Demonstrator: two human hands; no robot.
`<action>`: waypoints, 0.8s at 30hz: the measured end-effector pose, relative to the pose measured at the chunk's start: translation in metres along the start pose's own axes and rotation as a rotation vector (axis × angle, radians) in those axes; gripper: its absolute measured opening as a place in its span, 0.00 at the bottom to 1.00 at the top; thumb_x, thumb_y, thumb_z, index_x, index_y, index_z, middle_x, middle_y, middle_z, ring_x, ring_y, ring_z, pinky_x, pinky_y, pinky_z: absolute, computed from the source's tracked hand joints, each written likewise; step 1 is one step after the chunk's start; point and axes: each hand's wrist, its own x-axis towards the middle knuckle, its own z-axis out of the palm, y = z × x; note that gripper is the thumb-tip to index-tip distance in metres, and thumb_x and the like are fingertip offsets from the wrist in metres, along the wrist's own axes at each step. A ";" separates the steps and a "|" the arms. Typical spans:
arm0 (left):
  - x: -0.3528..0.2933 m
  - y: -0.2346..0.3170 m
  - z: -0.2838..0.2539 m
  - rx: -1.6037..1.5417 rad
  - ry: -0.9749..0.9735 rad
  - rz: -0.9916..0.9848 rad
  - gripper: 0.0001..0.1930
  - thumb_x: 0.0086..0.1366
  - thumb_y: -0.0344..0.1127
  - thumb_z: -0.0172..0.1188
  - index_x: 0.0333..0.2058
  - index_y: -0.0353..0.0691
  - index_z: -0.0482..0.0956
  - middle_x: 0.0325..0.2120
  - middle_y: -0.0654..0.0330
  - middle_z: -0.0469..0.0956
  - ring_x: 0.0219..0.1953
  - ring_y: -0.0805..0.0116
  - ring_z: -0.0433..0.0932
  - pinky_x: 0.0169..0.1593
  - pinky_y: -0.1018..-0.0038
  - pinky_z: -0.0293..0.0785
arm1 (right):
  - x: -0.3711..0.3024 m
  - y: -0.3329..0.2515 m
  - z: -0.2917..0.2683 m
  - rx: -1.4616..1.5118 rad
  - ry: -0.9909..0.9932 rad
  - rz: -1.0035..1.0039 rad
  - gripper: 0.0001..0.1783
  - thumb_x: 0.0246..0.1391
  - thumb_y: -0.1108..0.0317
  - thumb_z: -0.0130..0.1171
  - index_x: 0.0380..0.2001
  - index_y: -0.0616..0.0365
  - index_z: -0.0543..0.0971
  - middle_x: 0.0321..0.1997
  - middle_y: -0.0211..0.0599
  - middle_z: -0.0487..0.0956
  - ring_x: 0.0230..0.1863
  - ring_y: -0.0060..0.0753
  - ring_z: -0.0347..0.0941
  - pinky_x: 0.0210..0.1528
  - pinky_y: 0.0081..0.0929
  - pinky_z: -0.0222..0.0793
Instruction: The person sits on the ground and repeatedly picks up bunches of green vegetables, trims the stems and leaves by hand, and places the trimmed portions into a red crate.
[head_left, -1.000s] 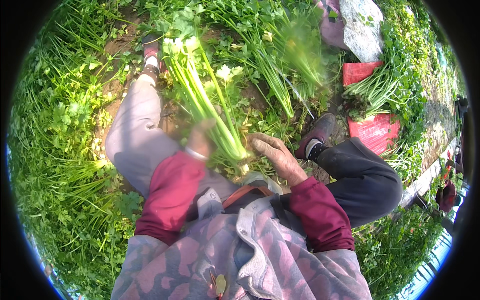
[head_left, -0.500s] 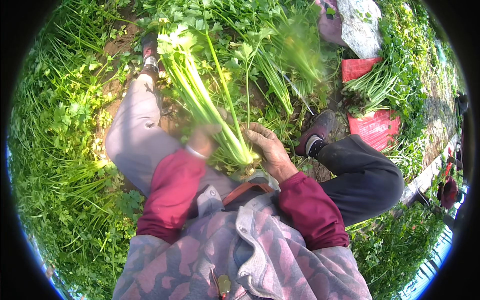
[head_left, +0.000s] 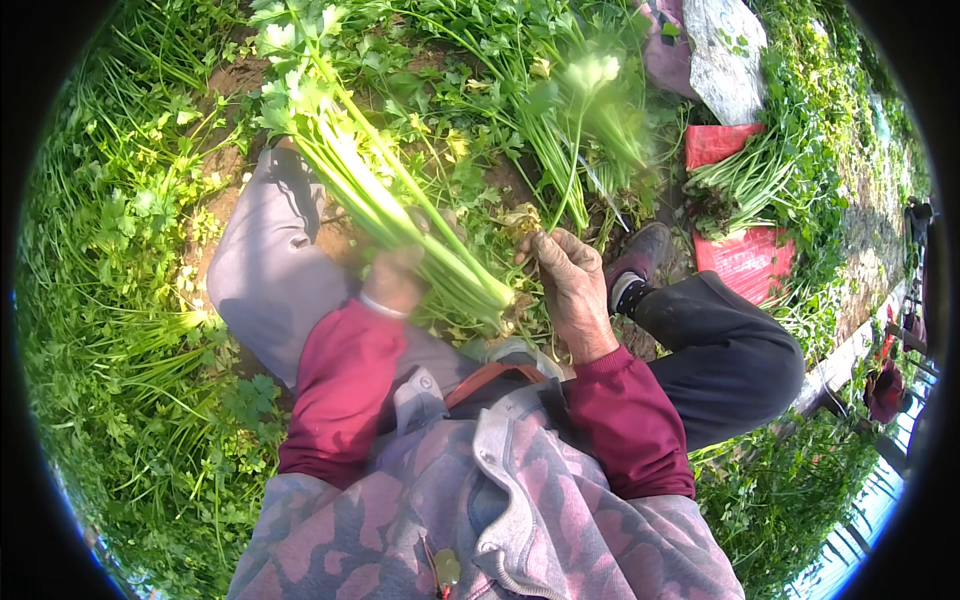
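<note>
A long green celery bunch slants from upper left to lower right, with its root end near my lap. My left hand, somewhat blurred, is wrapped round its lower stalks; some fingers are hidden behind them. To the right of the root end, my right hand is closed in a pinch. Between its thumb and forefinger it holds a thin celery stalk that rises to a blurred leafy top. A withered yellowish leaf is by the same fingertips.
Cut celery lies beyond my right hand, near a thin blade-like strip. On the right, more stalks rest across red plastic sheets. A pale sack lies farther back. Leafy plants fill the left side.
My right hand has moved right, away from the bunch, taking the thin stalk with it. The bunch in my left hand has tipped farther left at its leafy end.
</note>
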 end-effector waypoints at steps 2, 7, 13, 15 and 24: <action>-0.001 -0.001 0.003 -0.044 -0.038 0.036 0.21 0.48 0.34 0.70 0.41 0.42 0.73 0.40 0.57 0.71 0.46 0.55 0.69 0.54 0.61 0.69 | 0.000 -0.005 0.003 0.184 0.014 -0.057 0.09 0.60 0.64 0.57 0.35 0.59 0.77 0.31 0.33 0.78 0.33 0.23 0.71 0.34 0.19 0.65; -0.006 0.005 0.006 -0.047 0.044 0.152 0.17 0.52 0.32 0.66 0.42 0.43 0.74 0.39 0.57 0.72 0.46 0.56 0.71 0.57 0.55 0.68 | 0.009 -0.015 -0.016 0.640 0.110 0.003 0.11 0.65 0.60 0.50 0.35 0.56 0.71 0.20 0.21 0.63 0.20 0.15 0.57 0.22 0.13 0.50; 0.004 0.004 -0.014 0.066 0.186 0.100 0.17 0.56 0.28 0.62 0.45 0.40 0.75 0.41 0.56 0.77 0.44 0.56 0.77 0.54 0.57 0.73 | 0.013 0.008 -0.089 -1.558 -0.303 0.314 0.21 0.58 0.57 0.57 0.45 0.64 0.75 0.31 0.42 0.79 0.33 0.39 0.76 0.38 0.33 0.72; 0.009 -0.010 -0.019 0.195 0.243 0.178 0.17 0.56 0.24 0.61 0.46 0.36 0.75 0.39 0.57 0.79 0.43 0.60 0.79 0.50 0.64 0.77 | 0.007 0.018 -0.091 -1.608 -0.156 0.130 0.27 0.54 0.56 0.59 0.51 0.65 0.74 0.47 0.51 0.79 0.48 0.46 0.75 0.51 0.36 0.69; 0.018 -0.037 0.004 -0.078 0.167 -0.073 0.17 0.63 0.35 0.57 0.48 0.33 0.75 0.44 0.50 0.79 0.45 0.60 0.79 0.51 0.64 0.75 | 0.009 -0.001 0.001 -0.700 -0.251 0.523 0.32 0.58 0.46 0.56 0.50 0.68 0.74 0.42 0.39 0.79 0.44 0.25 0.72 0.48 0.25 0.67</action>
